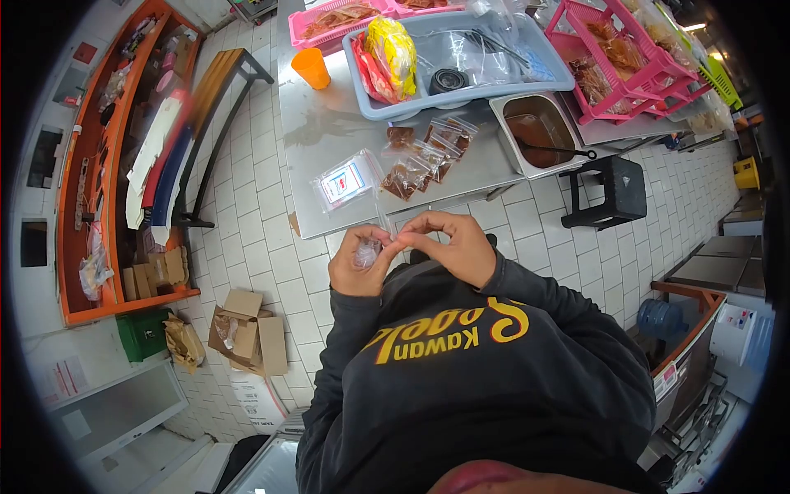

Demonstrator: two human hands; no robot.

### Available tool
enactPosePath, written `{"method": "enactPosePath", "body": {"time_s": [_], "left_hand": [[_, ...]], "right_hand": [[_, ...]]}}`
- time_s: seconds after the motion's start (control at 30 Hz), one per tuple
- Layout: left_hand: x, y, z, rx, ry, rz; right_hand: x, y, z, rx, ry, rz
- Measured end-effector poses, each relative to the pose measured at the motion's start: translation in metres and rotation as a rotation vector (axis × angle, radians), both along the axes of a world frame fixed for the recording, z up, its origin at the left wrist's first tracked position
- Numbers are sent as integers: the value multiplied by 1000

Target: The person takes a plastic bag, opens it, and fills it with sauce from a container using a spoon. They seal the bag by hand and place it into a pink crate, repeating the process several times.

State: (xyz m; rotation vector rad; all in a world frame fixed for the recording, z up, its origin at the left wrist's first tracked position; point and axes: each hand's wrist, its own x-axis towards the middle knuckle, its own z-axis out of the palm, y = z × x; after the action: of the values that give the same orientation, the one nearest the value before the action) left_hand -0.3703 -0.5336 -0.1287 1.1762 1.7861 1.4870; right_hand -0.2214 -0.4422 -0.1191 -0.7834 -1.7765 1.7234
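My left hand [357, 262] is curled around a crumpled clear plastic bag [367, 252], held in front of my chest at the table's near edge. Thumb and fingertips of my right hand [451, 247] pinch together against the left fingertips, on a thin part of the same plastic. Just beyond my hands lies a pack of clear zip bags [342, 183] with a blue and red label. Several small zip bags of brown sauce [432, 156] lie beside it, partly overlapping.
On the steel table [309, 136] stand an orange cup [311, 68], a grey-blue tub [494, 92] of plastic bags, a steel pan [539, 132] of brown sauce with a ladle, and pink baskets [613, 70]. A black stool [609, 191] is at right; cardboard boxes [247, 329] sit left.
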Motion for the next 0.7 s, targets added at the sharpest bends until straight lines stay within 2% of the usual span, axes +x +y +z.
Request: {"method": "enactPosePath", "body": {"time_s": [0.07,0.13,0.2,0.33,0.4,0.53,0.57,0.63,0.67,0.7], "left_hand": [[3,0,4,-21,-22,17],[9,2,7,-15,93,-2],[10,4,5,-47,40,2],[14,11,1,-76,-12,5],[19,18,2,-71,0,-14],[36,37,-4,32,37,-70],[41,42,-1,33,35,-75],[53,49,12,-138,-318,-162],[58,54,16,-140,-319,-164],[61,58,19,-203,-576,-232]], "right_hand": [[1,4,-2,-63,14,33],[4,7,-4,-126,27,62],[7,10,-5,-213,30,57],[16,18,-2,-224,79,59],[25,24,4,-83,18,90],[45,39,-1,-81,7,42],[51,44,-2,-176,35,48],[65,54,-3,-272,66,50],[72,60,-4,-357,127,135],[79,65,-4,-442,189,221]]}}
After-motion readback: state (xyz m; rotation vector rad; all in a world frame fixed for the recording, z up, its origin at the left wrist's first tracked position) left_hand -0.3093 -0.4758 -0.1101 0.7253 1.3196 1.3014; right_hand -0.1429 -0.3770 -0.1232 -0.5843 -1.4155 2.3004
